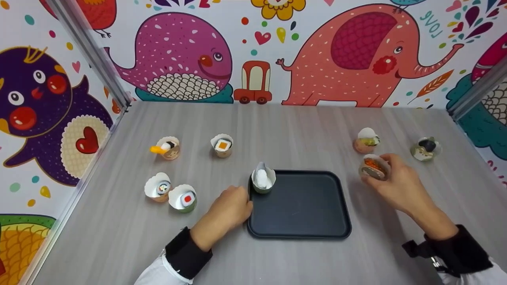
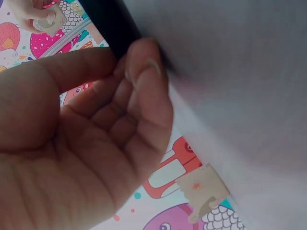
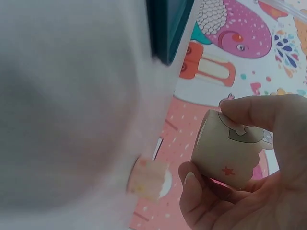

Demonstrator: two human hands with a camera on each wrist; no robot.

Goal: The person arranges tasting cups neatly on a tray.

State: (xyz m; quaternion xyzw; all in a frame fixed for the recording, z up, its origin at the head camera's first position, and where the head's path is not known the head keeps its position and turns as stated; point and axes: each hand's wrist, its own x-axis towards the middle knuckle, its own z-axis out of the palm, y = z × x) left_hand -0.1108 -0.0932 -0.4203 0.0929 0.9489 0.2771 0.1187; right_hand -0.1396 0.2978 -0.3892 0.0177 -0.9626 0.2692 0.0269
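Note:
My left hand (image 1: 231,206) pinches the left rim of a dark rectangular tray (image 1: 301,206); in the left wrist view its thumb and curled fingers meet at the tray's dark edge (image 2: 112,24). On the tray's back left corner stands a paper cup (image 1: 263,181) with a white piece inside. Right of the tray, my right hand (image 1: 400,186) holds a paper cup (image 1: 374,168) with an orange-topped toy sushi piece in it. The right wrist view shows this cup (image 3: 225,153) raised off the table, between thumb and fingers.
Behind the held cup stand a cup with a green-topped piece (image 1: 366,141) and one with a dark piece (image 1: 425,149). At left are cups with shrimp-like (image 1: 168,148), orange-centred (image 1: 222,145), round-roll (image 1: 158,187) and red-centred (image 1: 183,198) pieces. Printed panels (image 1: 257,47) wall the table.

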